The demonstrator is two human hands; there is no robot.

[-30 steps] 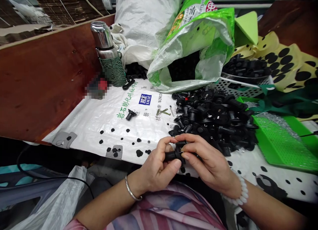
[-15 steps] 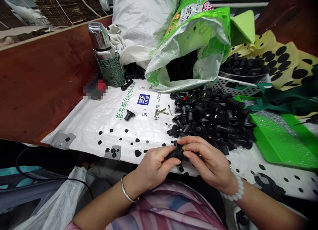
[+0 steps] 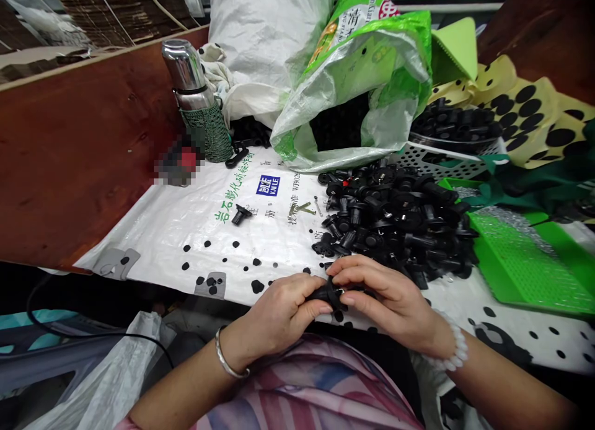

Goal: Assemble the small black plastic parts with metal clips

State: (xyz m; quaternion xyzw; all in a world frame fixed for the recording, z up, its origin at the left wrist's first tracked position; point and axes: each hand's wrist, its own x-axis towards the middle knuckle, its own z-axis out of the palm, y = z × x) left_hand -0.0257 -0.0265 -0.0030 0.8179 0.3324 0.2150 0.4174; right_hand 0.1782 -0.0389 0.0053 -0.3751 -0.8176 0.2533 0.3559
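Observation:
Between my two hands, over the front edge of the white sheet, is a black plastic part [image 3: 326,295] with a round flange and a small bit of shiny metal. My left hand [image 3: 287,309] is closed on its left end, thumb below and fingers above. My right hand [image 3: 388,297] pinches its right side near the shiny bit; the fingers partly hide the part. Just beyond my hands lies a heap of similar black parts [image 3: 395,213], some with metal bits showing. A single black part [image 3: 241,215] rests apart on the sheet to the left.
A green tray [image 3: 525,256] with many fine silvery pieces stands at right. Behind the heap are an open green-white bag [image 3: 297,151] and a white perforated basket [image 3: 446,163] of black parts. A steel flask [image 3: 199,108] stands by the brown board [image 3: 93,163]. Small metal strips [image 3: 302,208] lie mid-sheet.
The black part has turned in my fingers, so its flange now faces my right hand more edge-on. Both hands have shifted only slightly.

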